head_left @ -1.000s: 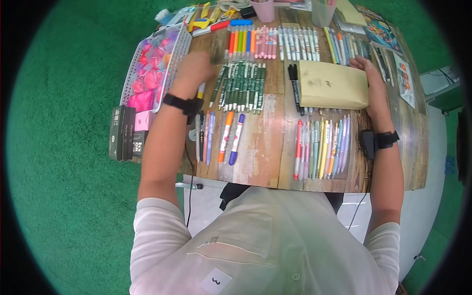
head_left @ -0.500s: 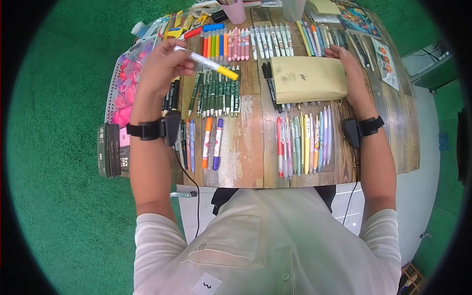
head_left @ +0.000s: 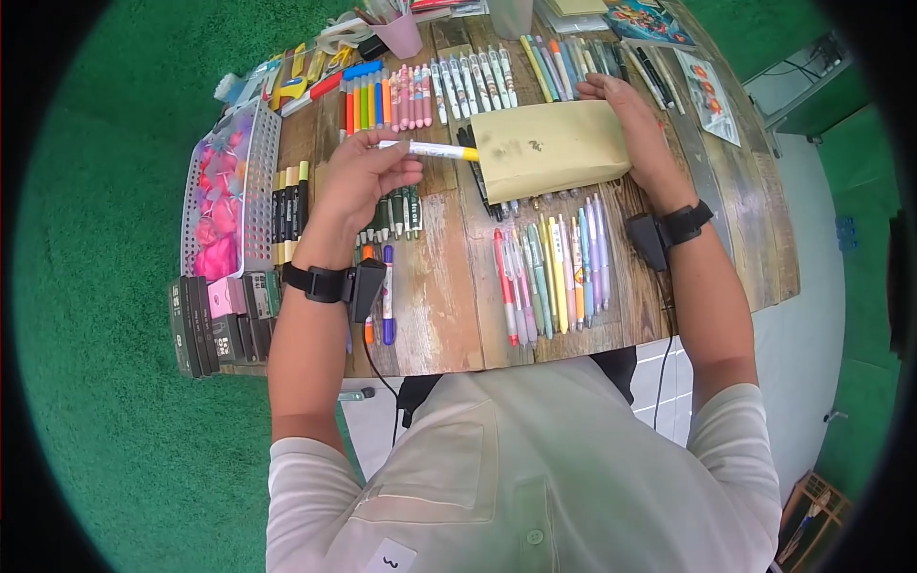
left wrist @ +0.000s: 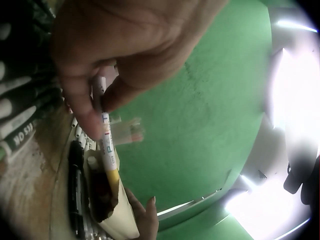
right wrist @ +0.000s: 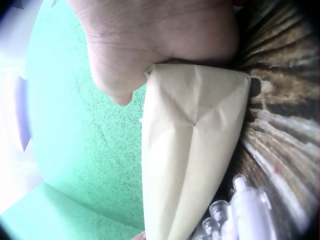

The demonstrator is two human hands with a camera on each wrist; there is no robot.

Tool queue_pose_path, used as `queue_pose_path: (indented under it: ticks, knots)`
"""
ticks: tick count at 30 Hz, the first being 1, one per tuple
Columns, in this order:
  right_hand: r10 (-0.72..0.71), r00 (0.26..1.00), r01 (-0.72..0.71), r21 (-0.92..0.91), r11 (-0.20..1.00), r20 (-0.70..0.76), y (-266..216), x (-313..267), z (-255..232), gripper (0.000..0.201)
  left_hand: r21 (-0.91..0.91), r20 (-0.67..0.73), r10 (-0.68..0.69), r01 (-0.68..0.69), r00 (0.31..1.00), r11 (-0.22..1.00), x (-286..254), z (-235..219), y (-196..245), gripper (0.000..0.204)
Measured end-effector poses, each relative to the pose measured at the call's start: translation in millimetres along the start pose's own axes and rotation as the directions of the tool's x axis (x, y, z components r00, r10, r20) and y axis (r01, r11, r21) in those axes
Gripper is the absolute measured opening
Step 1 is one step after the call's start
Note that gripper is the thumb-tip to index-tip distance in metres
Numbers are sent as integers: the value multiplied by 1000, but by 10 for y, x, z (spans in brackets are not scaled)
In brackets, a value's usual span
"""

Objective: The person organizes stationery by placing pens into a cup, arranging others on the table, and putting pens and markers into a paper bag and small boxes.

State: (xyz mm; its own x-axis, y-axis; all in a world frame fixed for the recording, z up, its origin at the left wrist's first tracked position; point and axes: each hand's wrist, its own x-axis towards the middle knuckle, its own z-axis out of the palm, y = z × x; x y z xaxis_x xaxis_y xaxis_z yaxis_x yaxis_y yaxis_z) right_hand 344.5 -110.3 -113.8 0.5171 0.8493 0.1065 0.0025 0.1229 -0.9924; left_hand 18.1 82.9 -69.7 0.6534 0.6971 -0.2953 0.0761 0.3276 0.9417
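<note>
At the left-hand mouth of the paper bag (head_left: 549, 158), the left hand (head_left: 368, 177) pinches a white marker (head_left: 435, 150) between thumb and fingers, its yellow end (left wrist: 114, 176) leading. From the left wrist, that end is at the opening (left wrist: 102, 200), where the pale end of another pen (left wrist: 93, 163) shows. The bag lies on its side on the wooden surface (head_left: 435, 315). The right hand (head_left: 635, 134) is open, its fingers extended, resting against the bag's closed end.

The step in hand looks like feeding the marker into the bag, and it calls for the barrel to run along the bag's length. A grip near the back of the marker suits this, leaving the front free to enter before the fingers meet the paper. The ragged rim could snag the cap, so aim for the middle of the gap and tilt slightly if the pen inside blocks the way. The right palm should brace just enough to stop the bag sliding; a hard squeeze could buckle it. Black pens (head_left: 478, 186) lie close beside the mouth, so a low approach risks knocking them.
</note>
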Motion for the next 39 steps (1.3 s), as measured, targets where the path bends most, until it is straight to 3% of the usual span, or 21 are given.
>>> queue_pose_path:
  ticks: [7, 9, 13, 18, 21, 25, 27, 34, 39]
  knots:
    - [-10, 1000, 11, -34, 999, 5, -50, -32, 20, 59, -23, -23, 5, -5, 1000, 1000, -57, 110, 8, 18]
    - [-16, 1000, 16, -20, 1000, 1, -23, -23, 13, 63, -27, 88, -41, 44, 995, 999, -93, 195, -73, 19]
    - [-13, 1000, 14, -33, 999, 8, 1, -3, -5, 63, -8, 93, -65, 66, 994, 998, -211, 511, -183, 15]
    - [-27, 1000, 27, -40, 999, 9, 2, -4, 3, 63, 106, 93, -100, 90, 991, 990, -235, 871, -306, 31]
    - [-10, 1000, 10, 9, 1000, -3, -19, -25, 24, 64, 141, 99, -86, 72, 991, 987, -220, 910, -311, 26]
    - [-11, 1000, 11, -60, 998, 10, -33, -17, -2, 60, 85, 129, -137, 127, 982, 988, -247, 821, -361, 21]
    - [-6, 1000, 7, -86, 996, 20, -36, -23, 2, 57, 19, 5, -25, 25, 1000, 999, -309, 893, -350, 20]
    - [-32, 999, 33, -40, 999, 22, -32, -35, 18, 56, 123, -19, 51, -49, 998, 991, -225, 912, -367, 18]
    - [-32, 998, 29, 47, 998, 61, 57, 19, -86, 63, 107, 65, 68, -75, 996, 991, -251, 965, -363, 16]
